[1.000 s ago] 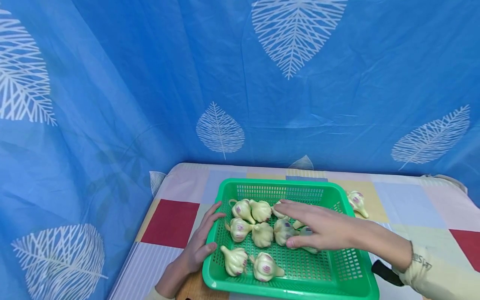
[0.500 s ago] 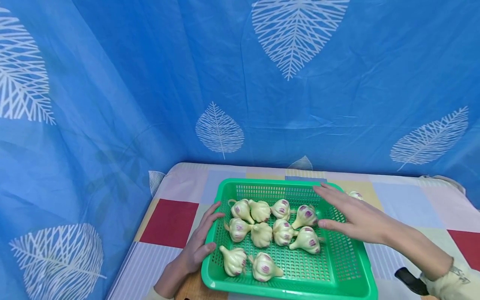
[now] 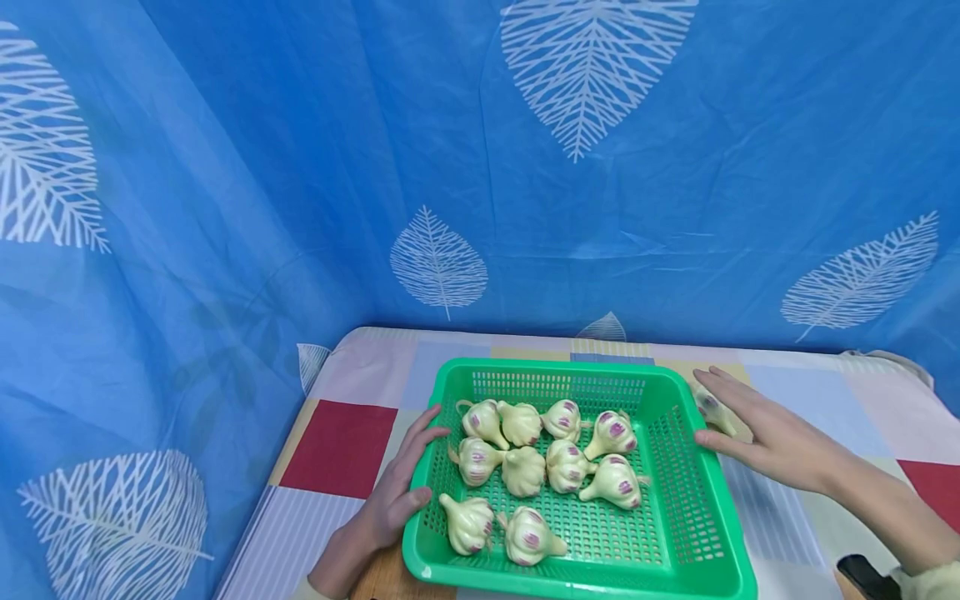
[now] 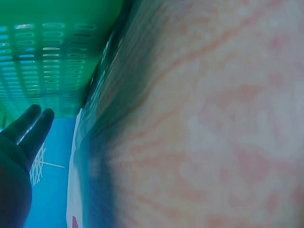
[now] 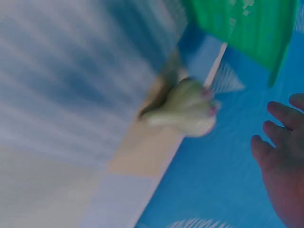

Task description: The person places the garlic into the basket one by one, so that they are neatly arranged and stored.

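A green plastic basket (image 3: 723,500) holds several garlic bulbs (image 3: 525,472), pale with purple streaks. They lie in two rows towards the back, with two more bulbs near the front left. My left hand (image 3: 401,492) rests at the basket's left rim, fingers extended along it; the left wrist view shows those fingers (image 4: 40,126) against the slotted wall. Past the right rim, my right hand (image 3: 772,442) hovers over a single garlic bulb (image 3: 712,412) on the tablecloth. Its fingers are stretched out and hold nothing. In the right wrist view that bulb (image 5: 187,109) lies apart from the fingers.
The table wears a patchwork cloth (image 3: 341,446) with red, blue, yellow and striped squares. A blue curtain (image 3: 322,208) with white leaf prints hangs behind and to the left. Some wooden surface (image 3: 401,575) shows by the basket's front left corner. Something black (image 3: 866,575) sits near the right wrist.
My right hand has left the garlic bulbs in the basket and moved right, across the rim, to above the bulb outside. My left hand and the basket have stayed put.
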`<state>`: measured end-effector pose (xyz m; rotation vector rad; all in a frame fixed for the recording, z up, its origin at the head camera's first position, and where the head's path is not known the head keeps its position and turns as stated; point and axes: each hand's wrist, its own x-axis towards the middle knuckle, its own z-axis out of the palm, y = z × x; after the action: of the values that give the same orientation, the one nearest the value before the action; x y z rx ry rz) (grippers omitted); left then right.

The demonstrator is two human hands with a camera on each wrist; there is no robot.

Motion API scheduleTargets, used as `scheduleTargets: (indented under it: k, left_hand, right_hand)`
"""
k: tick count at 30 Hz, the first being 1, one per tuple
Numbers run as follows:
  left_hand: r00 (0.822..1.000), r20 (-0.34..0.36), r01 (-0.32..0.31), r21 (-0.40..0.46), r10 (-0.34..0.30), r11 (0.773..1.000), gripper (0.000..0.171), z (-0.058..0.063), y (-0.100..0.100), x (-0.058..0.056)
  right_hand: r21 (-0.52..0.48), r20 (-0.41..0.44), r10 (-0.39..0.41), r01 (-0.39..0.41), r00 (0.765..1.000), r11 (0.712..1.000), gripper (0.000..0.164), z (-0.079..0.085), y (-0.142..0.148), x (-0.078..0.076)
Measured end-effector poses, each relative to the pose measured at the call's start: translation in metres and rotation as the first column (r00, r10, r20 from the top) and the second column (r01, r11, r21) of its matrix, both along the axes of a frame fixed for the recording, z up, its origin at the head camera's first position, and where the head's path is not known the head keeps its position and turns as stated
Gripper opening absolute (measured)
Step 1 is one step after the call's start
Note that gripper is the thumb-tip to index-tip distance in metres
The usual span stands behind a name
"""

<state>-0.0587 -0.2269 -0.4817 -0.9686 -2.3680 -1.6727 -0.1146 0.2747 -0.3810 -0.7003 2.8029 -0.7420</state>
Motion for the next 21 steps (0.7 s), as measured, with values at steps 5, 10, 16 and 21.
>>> scheduleTargets:
  k: [5, 10, 16, 21]
  left_hand:
    - [1.0, 0.0, 0.003, 0.008, -0.003, 1.0, 0.061, 0.001, 0.0, 0.0]
    - [1.0, 0.01, 0.014, 0.02, -0.015, 1.0, 0.061, 0.001, 0.0, 0.0]
    - [1.0, 0.015, 0.01, 0.021, -0.011, 1.0, 0.061, -0.001, 0.0, 0.001]
    - [1.0, 0.007, 0.013, 0.02, -0.013, 1.0, 0.061, -0.001, 0.0, 0.0]
  right_hand:
    - [-0.045, 0.039, -0.052, 0.054, 0.998, 0.998, 0.085, -0.012, 0.02, -0.002]
    - [-0.062, 0.064, -0.083, 0.087, 0.995, 0.994, 0.083, -0.024, 0.036, -0.001]
    - [-0.081, 0.093, -0.137, 0.144, 0.986, 0.986, 0.083, -0.041, 0.059, 0.001]
    - [-0.189, 0.183, -0.158, 0.192, 0.97, 0.963, 0.085, -0.06, 0.075, 0.001]
